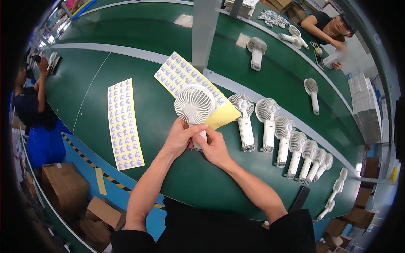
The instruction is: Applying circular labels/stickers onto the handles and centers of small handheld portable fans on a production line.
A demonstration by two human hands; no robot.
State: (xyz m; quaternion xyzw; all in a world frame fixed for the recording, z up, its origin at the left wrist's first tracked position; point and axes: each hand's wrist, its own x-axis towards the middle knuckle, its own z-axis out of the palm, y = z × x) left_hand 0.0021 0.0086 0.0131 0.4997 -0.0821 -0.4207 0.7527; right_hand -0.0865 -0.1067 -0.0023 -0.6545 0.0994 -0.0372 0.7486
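Both my hands hold one white handheld fan (194,105) over the green table, its round grille pointing away from me. My left hand (179,135) is closed around the handle just below the head. My right hand (214,145) grips the same handle from the other side, thumb laid on it. Behind the fan lies a yellow-edged sticker sheet (177,72), partly covered by the grille, with a bare yellow area at its right end. Another sticker sheet (125,124) lies flat to the left. To the right, a white fan (244,122) heads a row of several similar fans.
A grey metal post (205,38) rises behind the sheets. Further fans, such as one white fan (256,54), lie beyond the grey rail. A black phone-like object (300,198) sits at the near right edge. Co-workers sit at far right and left. Cardboard boxes (65,185) stand on the floor.
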